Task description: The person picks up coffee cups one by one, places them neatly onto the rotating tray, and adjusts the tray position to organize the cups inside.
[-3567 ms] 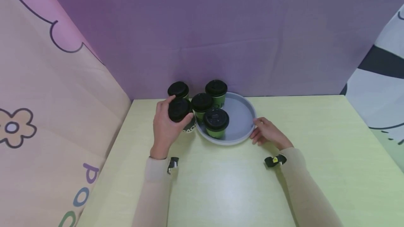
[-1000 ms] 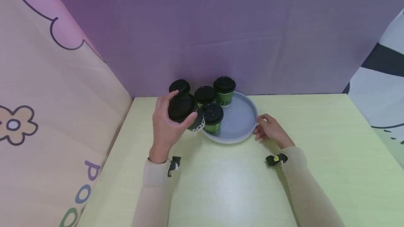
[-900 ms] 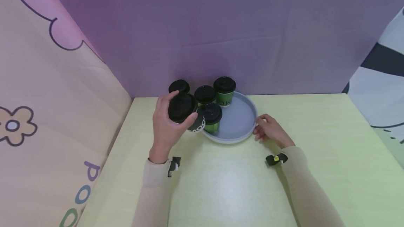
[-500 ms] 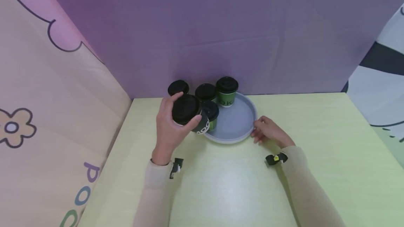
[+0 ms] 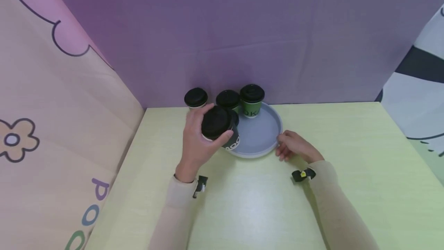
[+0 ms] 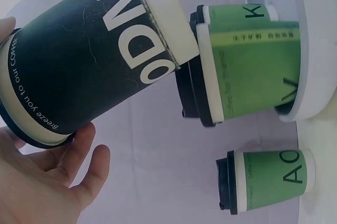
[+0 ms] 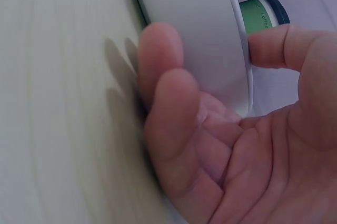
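My left hand [image 5: 199, 138] grips a dark paper coffee cup [image 6: 95, 50] with a black lid round its lid end. The cup is tilted, over the left part of the round grey tray [image 5: 258, 136]. In the left wrist view its base meets a green cup's black lid [image 6: 195, 92]; whether they touch I cannot tell. Green lidded cups stand at the tray's back, one in the middle [image 5: 227, 98] and one further right [image 5: 252, 99]; another is mostly hidden behind the held cup. My right hand [image 5: 296, 146] holds the tray's right rim, thumb on top, fingers curled against the outer side.
One more green cup [image 5: 195, 97] stands on the pale table [image 5: 249, 200], left of the tray near the back edge. A purple cloth wall [image 5: 222, 38] rises directly behind the cups. A printed wall [image 5: 69, 99] borders the left side.
My left hand has carried the dark cup from beside the tray rightward over it. Cups in the tray have shifted back, one also rightward. My right hand has stayed at the rim.
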Demonstrator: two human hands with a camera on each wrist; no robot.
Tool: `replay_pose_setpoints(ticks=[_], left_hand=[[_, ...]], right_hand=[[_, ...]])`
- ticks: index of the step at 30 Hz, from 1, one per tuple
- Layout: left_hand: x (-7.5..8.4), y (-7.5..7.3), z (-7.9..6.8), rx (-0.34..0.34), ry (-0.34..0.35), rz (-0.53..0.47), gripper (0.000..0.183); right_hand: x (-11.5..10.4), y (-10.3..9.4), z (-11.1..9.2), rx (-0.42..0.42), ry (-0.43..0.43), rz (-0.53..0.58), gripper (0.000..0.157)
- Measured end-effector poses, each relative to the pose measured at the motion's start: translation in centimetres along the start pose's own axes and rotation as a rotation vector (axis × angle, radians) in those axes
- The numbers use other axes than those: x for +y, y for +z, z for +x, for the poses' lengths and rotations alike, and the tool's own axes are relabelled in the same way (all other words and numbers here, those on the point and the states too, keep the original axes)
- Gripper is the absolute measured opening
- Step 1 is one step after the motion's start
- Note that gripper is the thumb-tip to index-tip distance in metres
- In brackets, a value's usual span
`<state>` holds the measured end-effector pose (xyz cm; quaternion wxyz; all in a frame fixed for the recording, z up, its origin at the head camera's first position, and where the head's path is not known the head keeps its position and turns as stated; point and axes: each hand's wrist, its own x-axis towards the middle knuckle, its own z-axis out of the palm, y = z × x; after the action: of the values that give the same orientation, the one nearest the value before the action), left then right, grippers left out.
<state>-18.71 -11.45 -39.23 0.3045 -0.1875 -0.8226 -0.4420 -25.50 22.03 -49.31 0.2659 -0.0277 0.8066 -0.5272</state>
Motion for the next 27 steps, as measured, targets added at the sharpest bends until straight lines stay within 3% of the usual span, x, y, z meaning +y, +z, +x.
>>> replay_pose_setpoints(ticks=[4,11,14,19,27], left_hand=[[0.1,0.5,-0.2,-0.021,0.001,-0.003,0.079],[0.2,1.5,-0.6,-0.076,0.002,0.022,0.081],[0.1,2.2,-0.8,-0.096,0.014,0.038,0.082],[0.1,3.3,-1.1,-0.120,0.042,0.060,0.082],[0.2,4.4,-1.6,-0.164,0.056,0.092,0.082]], right_hand=[[-0.1,-0.1,-0.1,0.005,-0.005,-0.021,0.034],[-0.5,-0.3,0.0,0.224,-0.040,0.024,0.039],[-0.3,-0.2,0.1,0.273,-0.056,0.046,0.039],[0.1,0.0,0.5,0.291,-0.085,0.045,0.037],[0.1,0.0,0.6,0.250,-0.100,0.050,0.037]])
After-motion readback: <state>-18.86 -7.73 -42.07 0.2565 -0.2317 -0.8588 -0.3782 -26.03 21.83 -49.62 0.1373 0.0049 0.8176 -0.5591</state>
